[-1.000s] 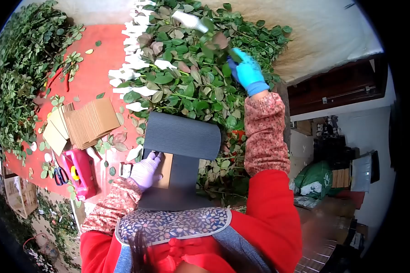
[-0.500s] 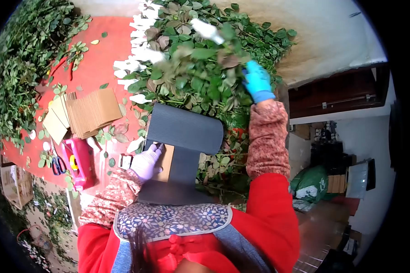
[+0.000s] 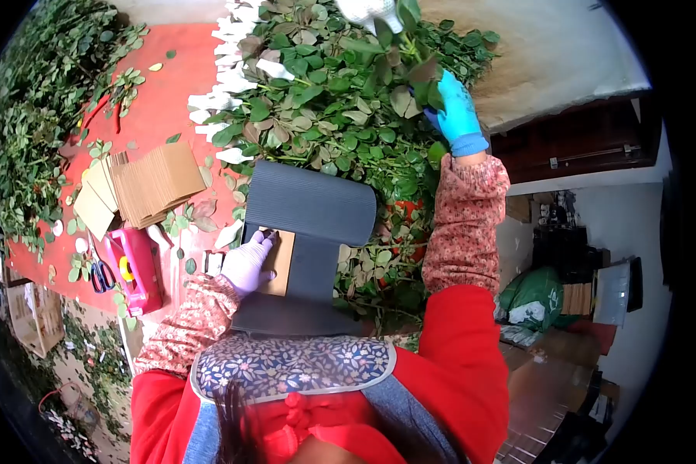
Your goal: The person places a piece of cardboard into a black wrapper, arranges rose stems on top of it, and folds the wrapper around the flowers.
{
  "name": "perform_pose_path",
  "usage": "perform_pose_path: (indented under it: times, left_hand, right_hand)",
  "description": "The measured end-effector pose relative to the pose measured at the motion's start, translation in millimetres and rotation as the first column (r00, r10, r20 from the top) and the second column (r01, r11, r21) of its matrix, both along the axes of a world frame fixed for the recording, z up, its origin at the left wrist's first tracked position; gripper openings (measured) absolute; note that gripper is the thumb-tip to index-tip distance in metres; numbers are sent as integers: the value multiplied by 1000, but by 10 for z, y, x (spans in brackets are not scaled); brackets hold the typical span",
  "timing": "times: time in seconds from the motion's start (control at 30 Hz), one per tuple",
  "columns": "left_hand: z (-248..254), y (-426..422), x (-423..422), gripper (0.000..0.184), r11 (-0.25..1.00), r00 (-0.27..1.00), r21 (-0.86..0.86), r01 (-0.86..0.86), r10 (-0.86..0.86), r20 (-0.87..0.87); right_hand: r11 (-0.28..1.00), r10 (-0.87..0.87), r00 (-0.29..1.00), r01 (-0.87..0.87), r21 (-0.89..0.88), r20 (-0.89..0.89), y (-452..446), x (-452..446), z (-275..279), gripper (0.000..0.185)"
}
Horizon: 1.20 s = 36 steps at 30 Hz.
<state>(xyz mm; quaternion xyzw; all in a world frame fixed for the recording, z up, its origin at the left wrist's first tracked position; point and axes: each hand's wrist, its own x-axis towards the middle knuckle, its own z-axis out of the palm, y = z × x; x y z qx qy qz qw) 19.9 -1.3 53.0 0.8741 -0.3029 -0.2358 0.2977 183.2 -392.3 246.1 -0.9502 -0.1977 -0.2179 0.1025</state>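
My right hand (image 3: pixel 456 116), in a blue glove, is closed around a leafy rose stem (image 3: pixel 400 58) at the upper right. A white mesh sleeve (image 3: pixel 370 11) covers the stem's head. Beneath it lies a pile of leafy stems (image 3: pixel 340 108), many tipped with white sleeves (image 3: pixel 230 81). My left hand (image 3: pixel 247 263), in a lilac glove, rests on the left part of a brown cardboard piece (image 3: pixel 281 267), thumb and fingers apart. Something small and dark shows at its fingertips; I cannot make out what. Under the cardboard is a dark ribbed sheet (image 3: pixel 309 205), its far part raised.
A stack of cardboard pieces (image 3: pixel 158 184) lies on the red tabletop (image 3: pixel 178 69). Nearby are a pink tape dispenser (image 3: pixel 135 274), scissors (image 3: pixel 100 274) and red-handled cutters (image 3: pixel 116 116). More foliage (image 3: pixel 31 116) covers the left side. A wall (image 3: pixel 533 69) borders the far right.
My right hand has moved up and slightly right, lifting the sleeved rose stem away from the pile. My left hand stays on the cardboard.
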Motion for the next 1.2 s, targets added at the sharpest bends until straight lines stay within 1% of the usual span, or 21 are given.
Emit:
perform_pose_path:
  times: [0.1, 0.13, 0.17, 0.2, 0.23, 0.27, 0.3, 0.37, 0.4, 0.43, 0.47, 0.5, 0.63, 0.67, 0.73, 0.77, 0.9, 0.97, 1.1, 1.17, 1.2]
  left_hand:
    - [-105, -11, 0, 79, 999, 1000, -46, -4, 4, -12]
    - [-108, -10, -5, 79, 998, 1000, -61, -3, 3, -3]
    - [-108, 0, -4, 80, 997, 1000, -72, 0, 1, 11]
    - [-139, 7, -12, 81, 995, 1000, -97, -7, 10, 26]
    - [-159, 16, -14, 80, 991, 997, -132, 4, 6, 79]
    - [-158, 17, -14, 79, 997, 998, -76, 4, 1, 59]
    - [-145, 11, -19, 78, 1000, 1000, -22, 2, -2, 30]
    - [-183, 18, -40, 74, 1000, 999, 1, -6, 6, 49]
    - [-187, 23, -39, 73, 999, 999, -45, -13, 15, 40]
    - [-180, 29, -36, 72, 995, 999, -94, -22, 24, 26]
    - [-195, 30, -37, 70, 996, 1000, -88, -24, 25, 5]
    - [-221, 32, -38, 81, 998, 1000, -61, -14, 13, -18]
    - [-229, 44, -39, 80, 997, 1000, -80, -15, 14, -13]
    - [-190, 44, -32, 80, 997, 1000, -73, -22, 21, -20]
    - [-198, 34, -25, 79, 996, 1000, -81, -21, 20, -17]
    - [-209, 32, -30, 79, 994, 1000, -105, -30, 31, 3]
    - [-178, 36, -24, 80, 996, 999, -89, -8, 12, 47]
    - [-223, 28, -29, 80, 993, 996, -117, -7, 18, 88]
    - [-252, 27, -15, 82, 992, 994, -127, 13, 2, 112]
    - [-233, 28, -3, 79, 993, 998, -118, 8, 0, 61]
    - [-210, 23, -17, 78, 994, 998, -113, -1, 9, 68]
  right_hand:
    - [992, -62, 976, 37, -120, -210, 308, 278, -316, 40]
    - [958, -137, 963, 69, -278, -232, 410, 432, -523, 37]
    - [928, -34, 986, -30, -372, -166, 395, 648, -868, 36]
    - [883, -123, 970, 10, -470, -211, 431, 801, -1210, 37]
    - [874, -163, 958, 29, -485, -237, 402, 864, -1567, 44]
    - [856, -244, 822, -67, -513, -515, 576, 897, -1417, 52]
    - [920, -115, 885, -76, -384, -451, 522, 830, -1550, 53]
    - [924, -225, 810, 1, -382, -541, 544, 921, -1528, 49]
    - [911, -263, 741, -19, -411, -618, 620, 898, -1296, 47]
    - [940, -191, 779, -30, -341, -597, 606, 836, -1170, 45]
    - [938, -217, 826, 29, -344, -521, 536, 753, -1082, 43]
    - [937, -241, 867, 90, -339, -437, 438, 681, -969, 41]
    - [967, -251, 933, 250, -37, -259, -294, 311, -276, 44]
    - [983, -170, 980, 176, 53, -102, -558, 128, -153, 41]
    - [885, -155, 932, 278, -374, 328, -1310, -337, 239, 35]
    - [868, -218, 892, 363, -338, 397, -1570, -604, 439, 35]
    - [819, -574, 748, 532, 217, 333, -2120, -1614, 1236, 36]
    - [741, -667, 671, 554, 379, 324, -2273, -2066, 1607, 36]
    - [710, -696, 644, 548, 443, 317, -2198, -2714, 2209, 38]
    - [786, -596, 761, 486, 382, 257, -1850, -2855, 2360, 39]
    - [866, -475, 861, 419, 273, 184, -1565, -2831, 2372, 39]
